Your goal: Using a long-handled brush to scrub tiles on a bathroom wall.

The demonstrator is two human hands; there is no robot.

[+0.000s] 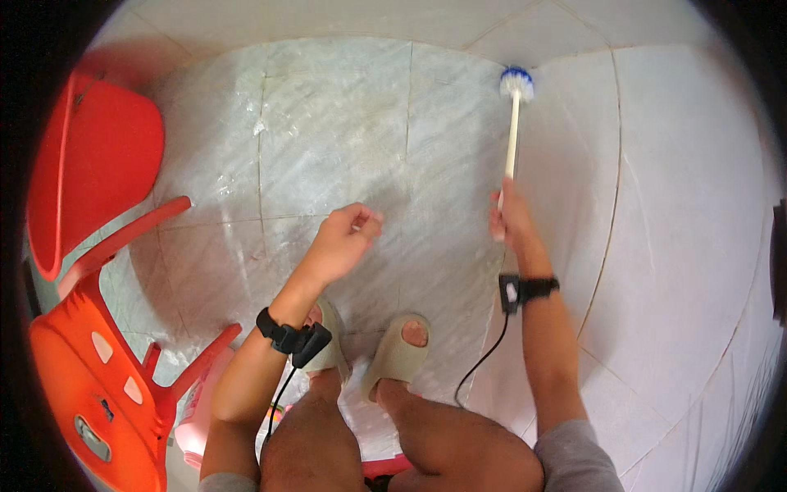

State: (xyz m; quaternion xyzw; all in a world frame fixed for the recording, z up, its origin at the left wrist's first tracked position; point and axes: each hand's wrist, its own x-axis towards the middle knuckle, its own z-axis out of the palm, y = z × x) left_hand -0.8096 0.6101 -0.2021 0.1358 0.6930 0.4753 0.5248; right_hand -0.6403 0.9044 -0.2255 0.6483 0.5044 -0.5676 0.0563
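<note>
My right hand (515,215) is wrapped around the lower end of the white handle of a long-handled scrub brush (514,132). The blue and white bristle head (516,84) sits in the far corner, where the tiled floor (332,141) meets the tiled walls. Over the middle of the floor hangs my left hand (349,237), its fingers curled loosely inward with nothing seen in them. Each wrist wears a black strap with a small cabled device.
To the left stand a red plastic bucket or basin (117,147) and an orange plastic stool (92,393) with red legs. A pink bottle (203,412) is partly hidden behind my left arm. Wet, shiny patches mark the floor. The tiled wall (670,203) rises close on my right.
</note>
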